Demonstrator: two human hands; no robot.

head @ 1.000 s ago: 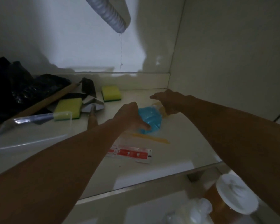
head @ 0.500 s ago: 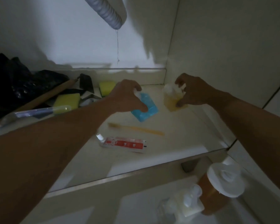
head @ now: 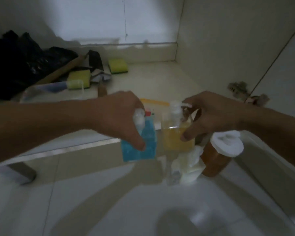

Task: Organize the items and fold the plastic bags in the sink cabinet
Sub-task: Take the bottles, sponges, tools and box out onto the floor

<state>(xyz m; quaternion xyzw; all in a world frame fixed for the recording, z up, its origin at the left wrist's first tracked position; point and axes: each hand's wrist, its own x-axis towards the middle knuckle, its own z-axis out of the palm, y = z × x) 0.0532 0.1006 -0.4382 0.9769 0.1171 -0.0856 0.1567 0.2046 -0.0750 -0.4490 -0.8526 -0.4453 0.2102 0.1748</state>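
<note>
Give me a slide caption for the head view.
Left hand holds blue bottle, right hand yellow bottle.

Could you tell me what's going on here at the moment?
A person is clearing out a sink cabinet. The left hand grips a blue bottle and the right hand a yellow pump bottle, both held over the cabinet's front edge. Sponges and black plastic bags lie inside; an amber jar stands on the floor.

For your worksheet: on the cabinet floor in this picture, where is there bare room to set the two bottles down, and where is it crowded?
Bare: the cabinet floor between the green-backed sponge and the right wall. Crowded: the left, with black plastic bags, a wooden handle, a second sponge and a clear bag. The left hand holds the blue bottle, the right hand the yellow bottle.
</note>
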